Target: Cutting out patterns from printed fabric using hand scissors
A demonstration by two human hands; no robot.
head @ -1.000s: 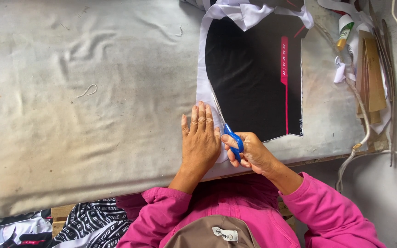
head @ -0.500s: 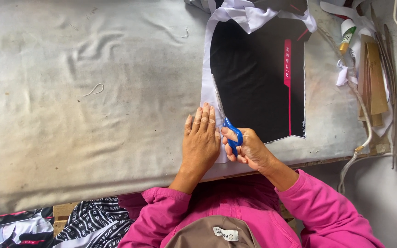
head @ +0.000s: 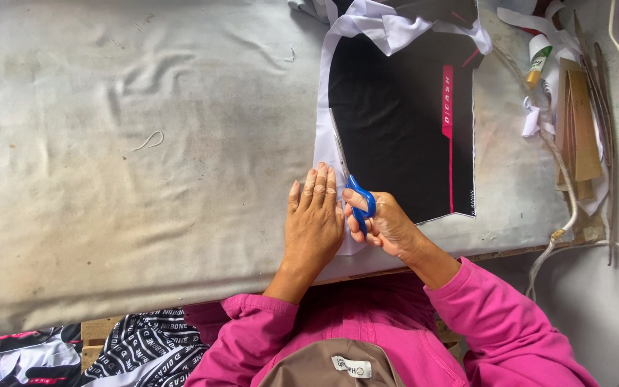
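My right hand (head: pixel 387 223) grips blue-handled scissors (head: pixel 354 192), whose blades run up along the left edge of a black fabric panel (head: pixel 395 122) with a white border and a red stripe. Beside it, my left hand (head: pixel 314 218) lies flat with fingers together, pressing the white border strip down on the grey cloth-covered table (head: pixel 145 158). Both arms wear pink sleeves.
A white cut-off strip (head: pixel 388 21) lies bunched at the panel's top. At the right edge are a small bottle (head: pixel 537 59), brown cardboard pieces (head: pixel 582 122) and a cable (head: pixel 560 222). Black-and-white patterned fabric (head: pixel 145 344) hangs below the table's front edge at the left.
The scissors have advanced slightly up the panel's left edge. My left hand stays flat beside them.
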